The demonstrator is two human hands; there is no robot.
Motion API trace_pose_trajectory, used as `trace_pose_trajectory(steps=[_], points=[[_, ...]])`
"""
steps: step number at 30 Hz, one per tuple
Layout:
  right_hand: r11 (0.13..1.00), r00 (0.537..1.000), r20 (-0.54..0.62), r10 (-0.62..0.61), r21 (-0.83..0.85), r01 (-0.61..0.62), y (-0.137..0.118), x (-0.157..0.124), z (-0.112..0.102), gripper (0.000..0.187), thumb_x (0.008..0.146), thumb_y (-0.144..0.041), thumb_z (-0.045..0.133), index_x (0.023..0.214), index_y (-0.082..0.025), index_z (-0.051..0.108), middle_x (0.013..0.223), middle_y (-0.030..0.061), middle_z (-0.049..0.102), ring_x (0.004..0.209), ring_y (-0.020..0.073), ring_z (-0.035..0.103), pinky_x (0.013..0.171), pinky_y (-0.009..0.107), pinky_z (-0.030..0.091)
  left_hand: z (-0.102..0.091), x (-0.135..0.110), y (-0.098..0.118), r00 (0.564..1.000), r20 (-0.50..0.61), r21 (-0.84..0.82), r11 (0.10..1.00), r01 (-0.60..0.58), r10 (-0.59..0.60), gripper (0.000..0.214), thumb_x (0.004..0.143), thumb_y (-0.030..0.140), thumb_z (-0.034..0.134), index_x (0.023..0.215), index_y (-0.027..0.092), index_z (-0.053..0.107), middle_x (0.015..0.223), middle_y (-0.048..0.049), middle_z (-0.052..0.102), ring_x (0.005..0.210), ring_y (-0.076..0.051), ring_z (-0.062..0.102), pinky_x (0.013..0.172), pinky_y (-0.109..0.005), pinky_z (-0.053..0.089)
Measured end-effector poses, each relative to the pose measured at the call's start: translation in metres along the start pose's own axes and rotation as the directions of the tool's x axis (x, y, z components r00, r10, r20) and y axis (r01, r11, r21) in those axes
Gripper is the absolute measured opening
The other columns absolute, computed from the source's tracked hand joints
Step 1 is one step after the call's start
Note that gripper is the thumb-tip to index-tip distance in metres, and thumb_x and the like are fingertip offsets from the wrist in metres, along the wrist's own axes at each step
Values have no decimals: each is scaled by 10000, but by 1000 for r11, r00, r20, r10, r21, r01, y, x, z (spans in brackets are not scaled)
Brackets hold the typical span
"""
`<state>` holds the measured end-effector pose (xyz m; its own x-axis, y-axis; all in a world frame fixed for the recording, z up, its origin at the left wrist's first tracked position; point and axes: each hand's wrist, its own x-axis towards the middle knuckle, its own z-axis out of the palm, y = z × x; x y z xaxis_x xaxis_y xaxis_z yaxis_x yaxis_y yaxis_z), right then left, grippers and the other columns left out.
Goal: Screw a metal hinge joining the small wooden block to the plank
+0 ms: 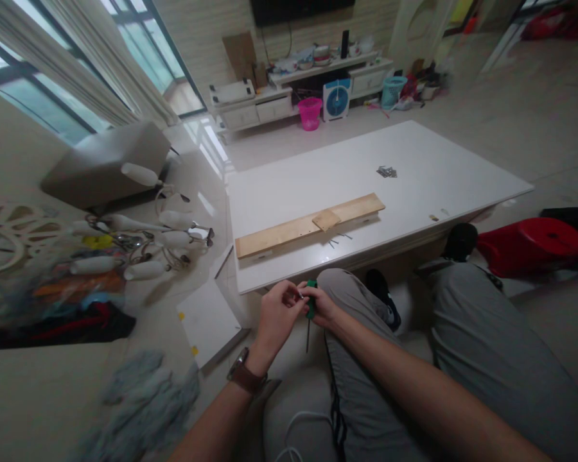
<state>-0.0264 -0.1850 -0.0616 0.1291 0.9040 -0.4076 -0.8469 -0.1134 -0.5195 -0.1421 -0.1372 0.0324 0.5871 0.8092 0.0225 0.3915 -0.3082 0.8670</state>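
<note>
My right hand (322,307) is wrapped round the green handle of a screwdriver (311,308), its thin shaft pointing down toward the floor. Against it, my left hand (280,309), with a watch on the wrist, has thumb and fingers pinched close to the right fingertips. A tiny shiny bit shows between the two hands, too small to name. Beyond them a long wooden board (289,232) lies on the white table (308,173), with a small square wood piece (326,220) on top. Several loose screws (340,239) lie in front of the board.
A pile of metal hardware (386,172) sits farther back on the table. To the left are a white panel (209,321) and a lamp with several white shades (161,240) on the floor. A red stool (534,244) stands at right; a pink basket (310,114) is beyond the table.
</note>
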Motion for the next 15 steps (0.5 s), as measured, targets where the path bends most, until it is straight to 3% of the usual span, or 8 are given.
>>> trace_pose_trajectory(steps=[15], points=[[1000,1000,-12,-1,-1,1,2,2,-1,291,590,-300,840,690,-203,583,483,-95,496,372,48,395,361,167,300,0,0,0,1000,-13,41,999,-8,8,183,759,156,820,774,212,646,706,39,699,635,-137,683,618,-234,504]])
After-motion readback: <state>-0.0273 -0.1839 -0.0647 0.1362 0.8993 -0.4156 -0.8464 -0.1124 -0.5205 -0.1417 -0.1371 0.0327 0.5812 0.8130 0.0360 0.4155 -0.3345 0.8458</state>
